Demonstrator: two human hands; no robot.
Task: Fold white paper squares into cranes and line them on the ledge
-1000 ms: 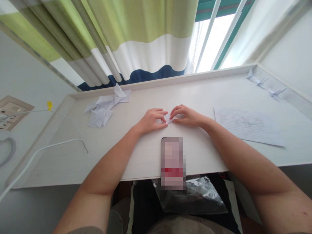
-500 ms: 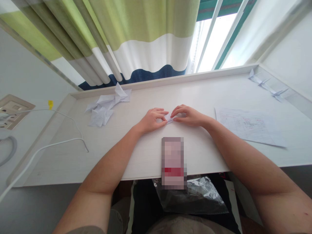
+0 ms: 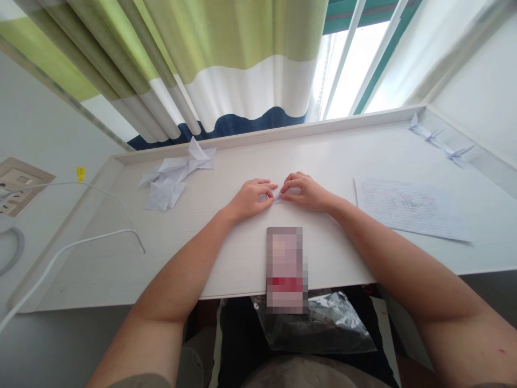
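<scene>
I see the left hand (image 3: 254,197) and right hand (image 3: 306,194) pinching the paper (image 3: 277,198) between the desk's (image 3: 323,245) near and far edges; uneven finger pressure could, I judge, skew a fold.

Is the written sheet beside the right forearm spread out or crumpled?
Spread out: the sheet lies flat on the desk, rows of writing showing across it.

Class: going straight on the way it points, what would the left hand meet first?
The small white paper the left hand seems to touch, then probably the right hand; depth is unclear.
</scene>
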